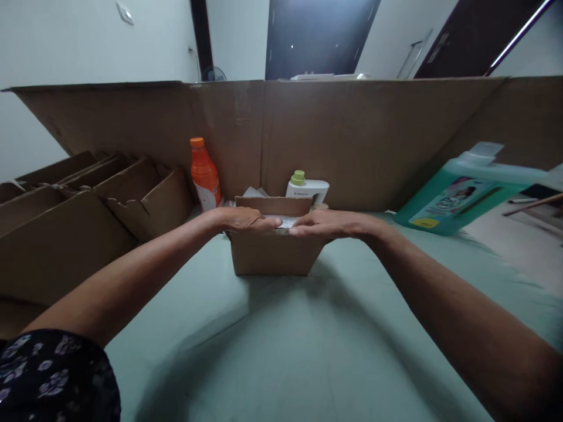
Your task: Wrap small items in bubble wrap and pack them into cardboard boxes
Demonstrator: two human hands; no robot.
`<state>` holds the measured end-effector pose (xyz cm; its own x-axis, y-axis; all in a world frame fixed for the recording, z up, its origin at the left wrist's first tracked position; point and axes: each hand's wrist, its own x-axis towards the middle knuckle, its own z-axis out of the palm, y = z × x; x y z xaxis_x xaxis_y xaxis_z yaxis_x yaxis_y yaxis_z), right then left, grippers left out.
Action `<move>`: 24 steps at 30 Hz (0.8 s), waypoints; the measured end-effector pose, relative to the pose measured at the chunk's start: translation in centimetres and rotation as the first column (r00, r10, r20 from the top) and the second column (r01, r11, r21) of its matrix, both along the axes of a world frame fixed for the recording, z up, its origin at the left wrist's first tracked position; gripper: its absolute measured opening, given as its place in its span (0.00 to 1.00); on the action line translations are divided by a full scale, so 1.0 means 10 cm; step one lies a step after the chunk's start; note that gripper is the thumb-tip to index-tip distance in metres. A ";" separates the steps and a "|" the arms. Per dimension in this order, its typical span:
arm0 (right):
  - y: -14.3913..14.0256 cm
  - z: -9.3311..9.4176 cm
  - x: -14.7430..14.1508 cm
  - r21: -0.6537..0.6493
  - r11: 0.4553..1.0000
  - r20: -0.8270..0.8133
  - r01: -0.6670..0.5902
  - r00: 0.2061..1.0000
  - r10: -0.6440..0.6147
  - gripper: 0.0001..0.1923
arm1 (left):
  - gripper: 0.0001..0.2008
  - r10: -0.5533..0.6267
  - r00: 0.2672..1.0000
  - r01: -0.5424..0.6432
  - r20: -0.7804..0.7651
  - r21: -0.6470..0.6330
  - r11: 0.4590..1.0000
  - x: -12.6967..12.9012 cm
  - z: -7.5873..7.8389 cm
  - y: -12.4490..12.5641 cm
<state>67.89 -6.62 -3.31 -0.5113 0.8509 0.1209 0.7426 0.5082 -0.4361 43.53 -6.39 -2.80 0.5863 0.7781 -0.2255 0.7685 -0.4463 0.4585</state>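
A: While both arms stretch out over the pale green surface [281, 351], where does the work stand?

B: It looks like the closing or steadying of the small cardboard box [275, 255]; the left hand [244, 220] lies palm down on the box's top left edge, and the right hand [328, 224] does the same on the right; the fingers of both are flat and held together, not pinching anything, their tips nearly meeting over something pale inside the box.

A: And the box itself?

B: It sits on the green surface, well out in front of the person, with its rear flap [273, 206] standing up.

A: What would the next move ask for?

B: My judgement only: an even push from both sides, so the box does not slide away across the smooth surface; the upright flap would have to be folded down too.

A: Anything crowding it?

B: An orange bottle [204, 174] stands just behind to the left; a white bottle with a green cap [307, 186] is close behind the flap; a large teal jug [461, 192] lies tilted well off to the right; open cardboard cartons [109, 193] sit at the left, and a tall cardboard wall [352, 135] backs it all; the two bottles leave little room behind.
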 end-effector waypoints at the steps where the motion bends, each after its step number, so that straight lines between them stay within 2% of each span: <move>1: -0.06 0.00 0.03 -0.040 0.999 0.016 -0.015 1.000 0.016 0.23 | 0.28 -0.005 1.000 0.004 0.029 0.033 0.999 -0.03 0.02 -0.05; 2: -0.14 0.00 0.07 -0.064 0.998 0.030 -0.018 0.999 0.020 0.22 | 0.28 -0.007 0.996 -0.001 0.086 0.097 0.995 -0.08 0.02 -0.12; 3: -0.25 -0.02 0.12 -0.020 1.000 -0.002 0.016 1.000 -0.016 0.21 | 0.27 -0.001 0.985 -0.032 0.172 0.191 0.981 -0.16 0.02 -0.22; 4: -0.37 -0.05 0.19 0.077 0.992 -0.088 0.097 0.992 -0.090 0.19 | 0.26 0.009 0.960 -0.096 0.278 0.300 0.949 -0.25 -0.02 -0.33; 6: -0.62 -0.19 0.36 0.249 0.909 -0.321 0.334 0.914 -0.248 0.16 | 0.20 0.058 0.855 -0.331 0.515 0.456 0.826 -0.46 -0.19 -0.57; 8: -0.76 -0.44 0.52 0.249 0.826 -0.467 0.505 0.810 -0.355 0.15 | 0.19 0.154 0.699 -0.579 0.698 0.426 0.695 -0.62 -0.50 -0.76; 9: -0.78 -0.59 0.56 0.198 0.826 -0.482 0.528 0.786 -0.387 0.16 | 0.22 0.219 0.626 -0.653 0.748 0.350 0.672 -0.66 -0.69 -0.81; 11: -0.69 -0.91 0.58 0.043 0.879 -0.457 0.475 0.792 -0.405 0.25 | 0.34 0.334 0.520 -0.703 0.786 0.171 0.690 -0.64 -1.07 -0.82; 12: -0.61 -1.05 0.54 -0.040 0.905 -0.452 0.424 0.800 -0.395 0.32 | 0.38 0.370 0.501 -0.684 0.782 0.096 0.723 -0.58 -1.24 -0.78; 14: -0.42 -1.27 0.42 -0.168 0.932 -0.492 0.322 0.792 -0.362 0.41 | 0.41 0.391 0.491 -0.607 0.778 -0.017 0.795 -0.40 -1.47 -0.66; 15: -0.35 -1.35 0.35 -0.205 0.936 -0.527 0.286 0.774 -0.352 0.42 | 0.42 0.390 0.466 -0.582 0.795 -0.057 0.811 -0.30 -1.54 -0.60; 17: -0.30 -1.43 0.24 -0.230 0.938 -0.585 0.258 0.734 -0.346 0.43 | 0.41 0.385 0.397 -0.566 0.833 -0.108 0.817 -0.13 -1.60 -0.56; 19: -0.41 -1.44 0.17 -0.230 0.932 -0.599 0.279 0.715 -0.362 0.41 | 0.40 0.393 0.349 -0.570 0.851 -0.140 0.810 -0.07 -1.61 -0.65; 22: -0.78 -1.41 0.04 -0.205 0.935 -0.571 0.290 0.740 -0.355 0.34 | 0.36 0.440 0.344 -0.590 0.829 -0.173 0.788 -0.25 -1.64 -1.06; 24: -1.04 -1.35 -0.15 -0.176 0.953 -0.565 0.246 0.768 -0.302 0.32 | 0.35 0.504 0.329 -0.650 0.799 -0.196 0.734 -0.52 -1.64 -1.43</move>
